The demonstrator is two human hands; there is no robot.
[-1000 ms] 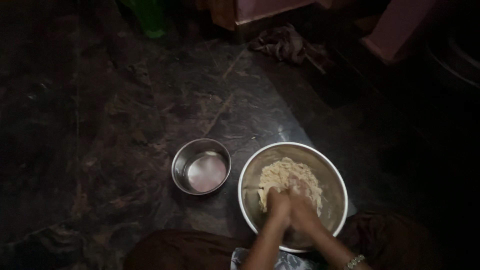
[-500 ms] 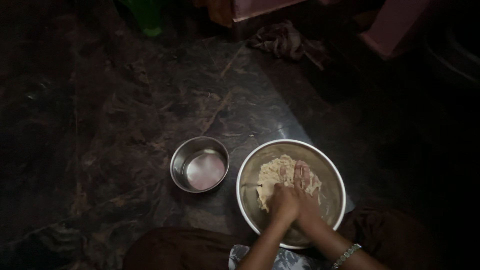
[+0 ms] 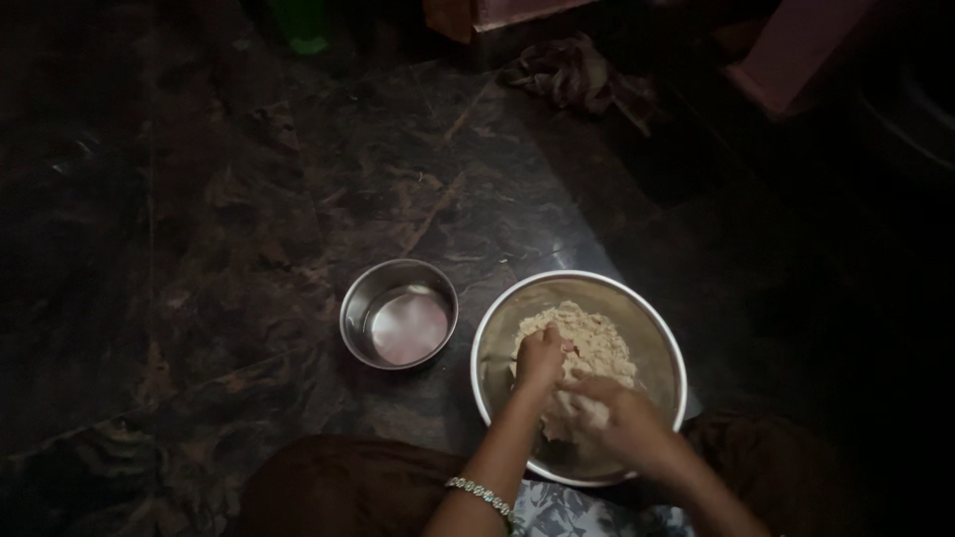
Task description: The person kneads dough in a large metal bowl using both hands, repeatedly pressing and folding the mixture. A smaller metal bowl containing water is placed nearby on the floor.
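Note:
A wide steel bowl (image 3: 652, 328) stands on the dark floor in front of me, holding pale crumbly dough (image 3: 587, 338). My left hand (image 3: 542, 360) is fisted and pressed into the near left of the dough; a beaded bracelet (image 3: 479, 491) circles that wrist. My right hand (image 3: 612, 413) lies across the dough's near side, fingers curled into it. Both hands are inside the bowl. To the left of it sits a smaller steel bowl (image 3: 398, 316) with a little clear liquid in it.
The floor (image 3: 249, 249) is dark marbled stone. A crumpled cloth (image 3: 577, 75) lies at the back, next to a pink furniture leg (image 3: 786, 50). A green object (image 3: 298, 25) stands at the top left. My brown-clad knees (image 3: 338, 487) frame the bottom edge.
My hands have gone from clasped together at the bowl's near edge to apart. The left fist has pushed forward into the dough, and the right hand has dropped lower right.

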